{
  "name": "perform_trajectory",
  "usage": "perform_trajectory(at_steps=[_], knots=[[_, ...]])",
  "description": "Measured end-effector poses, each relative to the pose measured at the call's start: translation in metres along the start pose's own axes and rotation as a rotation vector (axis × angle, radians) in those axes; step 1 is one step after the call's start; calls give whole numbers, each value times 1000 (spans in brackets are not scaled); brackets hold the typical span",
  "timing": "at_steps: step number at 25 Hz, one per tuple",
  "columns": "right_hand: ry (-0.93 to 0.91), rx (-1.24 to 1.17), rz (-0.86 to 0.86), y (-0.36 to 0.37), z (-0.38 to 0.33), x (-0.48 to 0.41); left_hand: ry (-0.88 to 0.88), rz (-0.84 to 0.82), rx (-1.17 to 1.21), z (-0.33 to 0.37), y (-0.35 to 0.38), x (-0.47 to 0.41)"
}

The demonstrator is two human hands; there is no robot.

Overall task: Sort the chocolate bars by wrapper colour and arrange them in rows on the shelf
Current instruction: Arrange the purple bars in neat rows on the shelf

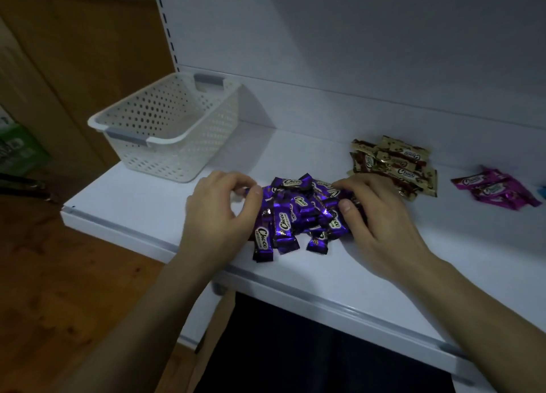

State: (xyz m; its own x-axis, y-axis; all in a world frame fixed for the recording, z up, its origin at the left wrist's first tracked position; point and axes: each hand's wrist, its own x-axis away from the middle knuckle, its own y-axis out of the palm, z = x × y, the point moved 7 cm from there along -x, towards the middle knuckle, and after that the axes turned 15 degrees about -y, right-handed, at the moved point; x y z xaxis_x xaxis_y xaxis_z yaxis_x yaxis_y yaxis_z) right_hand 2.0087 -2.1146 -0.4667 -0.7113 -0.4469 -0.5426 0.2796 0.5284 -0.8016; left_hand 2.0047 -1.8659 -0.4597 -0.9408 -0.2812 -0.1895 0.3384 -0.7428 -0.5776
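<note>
On the shelf (325, 274), purple bars (291, 215) gripped by the curled left hand (218, 212) and right hand (375, 215) could be squeezed over its front edge

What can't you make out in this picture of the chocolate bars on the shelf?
Head view:
Blue thing at the right edge: cut off by the frame, unidentifiable.
Small print on the purple bars: too small and dim.
Bars under the right hand: hidden by its fingers.
Pink bars: blurred, count unclear.

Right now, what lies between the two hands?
A heap of purple-wrapped Choco bars, with the left hand and right hand holding its sides, seen in the head view.
</note>
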Motion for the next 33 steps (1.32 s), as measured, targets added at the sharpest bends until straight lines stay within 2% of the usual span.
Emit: perform_trajectory(at_steps=[1, 4, 6, 13, 15, 17, 19, 21, 23, 27, 29, 33], knots=[[8, -6, 8, -2, 0, -1, -17, -2, -36, 0, -6, 5], [25, -49, 39, -5, 1, -1, -71, -195, -291, 5, 4, 19], [19, -67, 57, -6, 1, 0, -66, -245, -409, 10, 12, 23], [18, -80, 81, -9, 8, 2, -187, -447, -401, 3, 7, 4], [-11, -65, 93, -14, 2, -2, -191, -439, -369, 1, 5, 1], [-115, -78, 37, -13, -16, -14, -177, -412, -336, -2, 4, -1], [-213, -118, -150, 2, -37, -34, -119, -375, -334, -3, 4, -1], [-219, -155, -342, 23, -48, -55, -36, -352, -346, 1, 6, 0], [-201, -186, -421, 39, -51, -76, 2, -346, -337, 2, 7, 2], [-138, -381, -481, 50, -47, -101, -112, -421, -271, -9, 1, -2], [-92, -471, -462, 45, -38, -110, -184, -475, -162, -13, -7, -10], [-50, -569, -435, 37, -15, -126, -290, -380, 177, 4, -12, -52]])
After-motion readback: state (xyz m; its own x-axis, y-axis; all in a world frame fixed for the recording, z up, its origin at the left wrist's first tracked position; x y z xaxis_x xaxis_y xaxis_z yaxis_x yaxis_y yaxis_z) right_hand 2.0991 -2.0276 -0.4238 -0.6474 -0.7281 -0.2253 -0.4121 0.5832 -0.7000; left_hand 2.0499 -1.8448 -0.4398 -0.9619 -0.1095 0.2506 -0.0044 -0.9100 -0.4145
